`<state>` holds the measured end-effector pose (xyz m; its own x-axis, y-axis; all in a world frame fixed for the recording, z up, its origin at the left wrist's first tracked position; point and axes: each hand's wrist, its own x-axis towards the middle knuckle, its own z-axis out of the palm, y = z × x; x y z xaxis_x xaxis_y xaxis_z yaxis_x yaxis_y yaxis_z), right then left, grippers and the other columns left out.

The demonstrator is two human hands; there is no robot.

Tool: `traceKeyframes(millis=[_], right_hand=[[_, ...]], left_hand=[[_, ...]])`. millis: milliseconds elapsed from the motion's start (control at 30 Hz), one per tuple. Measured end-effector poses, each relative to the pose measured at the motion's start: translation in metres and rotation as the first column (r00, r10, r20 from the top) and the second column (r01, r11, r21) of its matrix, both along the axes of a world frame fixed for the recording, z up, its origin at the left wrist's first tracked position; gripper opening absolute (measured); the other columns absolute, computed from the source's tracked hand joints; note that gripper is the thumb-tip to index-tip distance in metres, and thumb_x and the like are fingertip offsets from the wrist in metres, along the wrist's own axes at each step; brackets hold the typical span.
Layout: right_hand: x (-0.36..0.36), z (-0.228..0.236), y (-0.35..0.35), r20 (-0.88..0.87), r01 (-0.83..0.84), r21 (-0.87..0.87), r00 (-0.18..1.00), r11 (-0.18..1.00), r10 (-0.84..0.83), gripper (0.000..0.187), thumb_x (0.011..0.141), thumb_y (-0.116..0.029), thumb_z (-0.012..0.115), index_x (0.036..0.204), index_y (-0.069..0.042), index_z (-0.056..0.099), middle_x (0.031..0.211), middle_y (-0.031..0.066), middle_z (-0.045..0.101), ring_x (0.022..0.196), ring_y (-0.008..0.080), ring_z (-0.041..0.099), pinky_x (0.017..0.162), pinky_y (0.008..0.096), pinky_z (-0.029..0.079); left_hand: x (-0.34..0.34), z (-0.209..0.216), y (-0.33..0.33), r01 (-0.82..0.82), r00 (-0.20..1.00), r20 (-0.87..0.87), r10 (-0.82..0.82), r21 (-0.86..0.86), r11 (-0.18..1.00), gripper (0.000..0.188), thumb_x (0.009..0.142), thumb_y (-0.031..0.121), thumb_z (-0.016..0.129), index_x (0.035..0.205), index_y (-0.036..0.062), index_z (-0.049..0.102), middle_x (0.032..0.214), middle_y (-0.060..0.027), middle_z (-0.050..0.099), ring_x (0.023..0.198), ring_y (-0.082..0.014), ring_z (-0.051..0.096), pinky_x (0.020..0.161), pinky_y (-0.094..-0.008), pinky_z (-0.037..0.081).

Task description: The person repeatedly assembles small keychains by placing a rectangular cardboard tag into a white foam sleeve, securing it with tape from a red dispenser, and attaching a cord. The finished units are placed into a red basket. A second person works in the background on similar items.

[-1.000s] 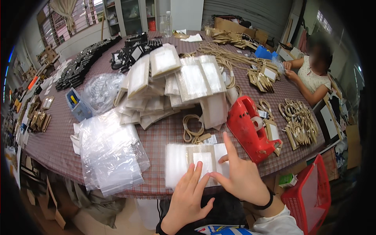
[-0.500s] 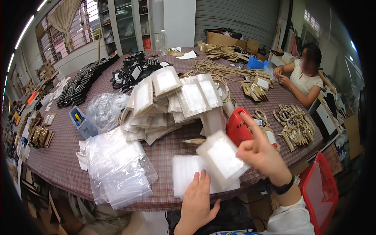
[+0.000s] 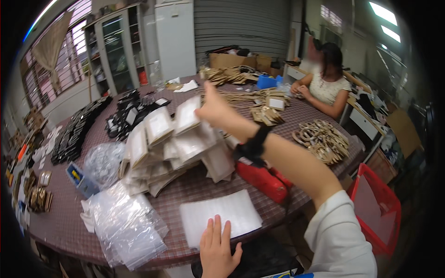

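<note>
On my feed, the left hand [image 3: 219,250] lies open on a white sheet [image 3: 245,212] near the plaid tablecloth [image 3: 60,224]'s edge. The right hand [image 3: 216,109] meets the packet pile [image 3: 172,144], whether gripping I can't tell; a grey shutter [image 3: 241,30] stands behind.

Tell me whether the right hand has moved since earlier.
Yes. Judged against the red tape dispenser, the right hand has moved forward and left, up to the packet pile.

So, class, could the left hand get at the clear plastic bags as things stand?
Probably yes: the left hand, fingers on the white sheet, is near the clear plastic bags, with nothing standing between them.
</note>
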<state>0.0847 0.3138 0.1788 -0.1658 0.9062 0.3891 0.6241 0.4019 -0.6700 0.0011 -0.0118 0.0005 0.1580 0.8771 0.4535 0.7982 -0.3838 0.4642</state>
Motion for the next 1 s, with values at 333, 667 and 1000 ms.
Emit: traceKeyframes(millis=[333,667,1000], right_hand=[[0.142,0.061,-0.167,0.394,-0.27,0.095,0.894,0.958,0.213,0.069,0.093,-0.021,0.073,0.153,-0.001,0.047,0.088,0.0188,0.077,0.073,0.0321,0.075,0.065,0.0409,0.057],[0.278,-0.101,-0.172,0.57,0.044,0.278,0.797,0.959,-0.202,0.1,0.082,-0.043,0.087,0.16,-0.005,0.036,0.11,0.023,0.075,0.094,0.0408,0.074,0.082,0.0473,0.059],[0.299,-0.099,-0.157,0.47,0.153,0.211,0.851,0.966,-0.237,0.057,0.09,-0.019,0.076,0.144,-0.01,0.059,0.093,0.0153,0.079,0.076,0.0392,0.073,0.069,0.047,0.057]], left_hand=[[0.002,0.011,-0.006,-0.037,0.999,0.008,0.038,-0.076,0.996,0.076,0.084,0.016,0.079,0.153,0.0014,0.05,0.163,-0.0264,0.042,0.151,-0.0454,0.04,0.121,-0.0528,0.035],[0.011,0.014,-0.002,-0.08,0.996,-0.05,0.077,-0.061,0.995,0.08,0.08,0.017,0.081,0.152,0.0017,0.05,0.162,-0.0261,0.044,0.149,-0.0462,0.041,0.12,-0.0532,0.036],[0.014,0.019,0.0,-0.128,0.989,-0.08,0.122,-0.071,0.989,0.078,0.078,0.025,0.084,0.147,0.0023,0.056,0.159,-0.0265,0.047,0.147,-0.0452,0.045,0.117,-0.0527,0.039]])
